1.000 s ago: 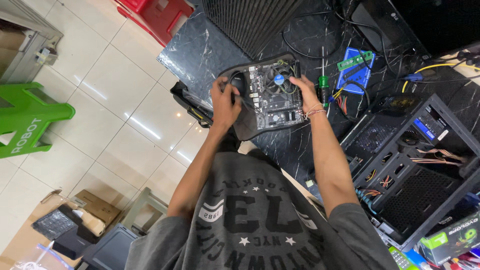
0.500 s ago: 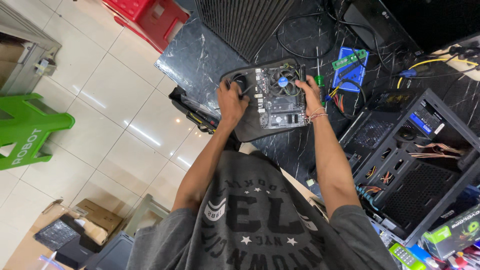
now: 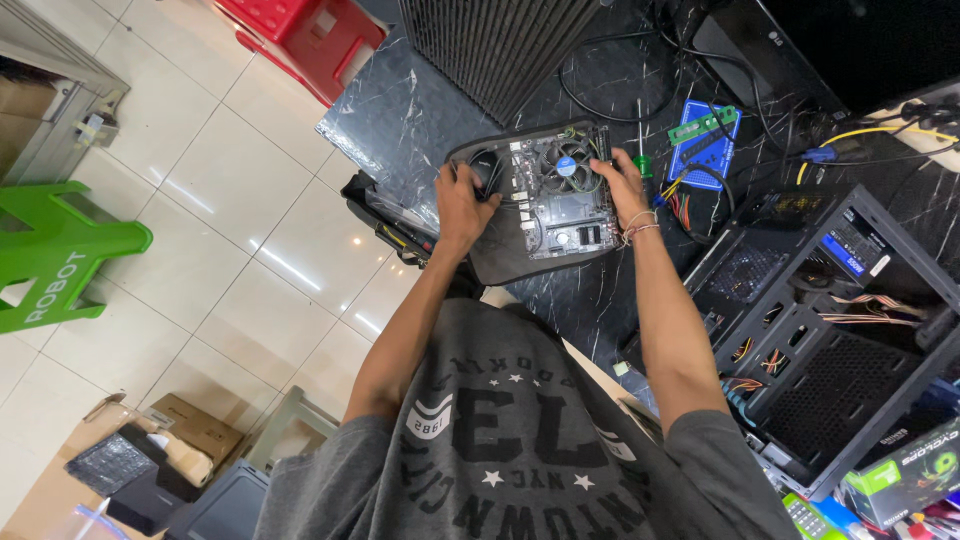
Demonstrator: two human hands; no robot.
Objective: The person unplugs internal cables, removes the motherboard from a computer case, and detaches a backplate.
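Black marble table (image 3: 400,110) stands above pale floor tiles. Near its middle lies a motherboard (image 3: 560,200) on a grey mat (image 3: 500,262). Left hand (image 3: 462,200) grips the board's nine o'clock edge; right hand (image 3: 622,185) clasps its three o'clock edge. An open computer case (image 3: 830,330) sits at four o'clock.

Motherboard (image 3: 558,205) hemmed: screwdriver (image 3: 643,160), cables (image 3: 690,200) right; mesh panel (image 3: 490,45) beyond; bare marble tabletop (image 3: 395,120) left.
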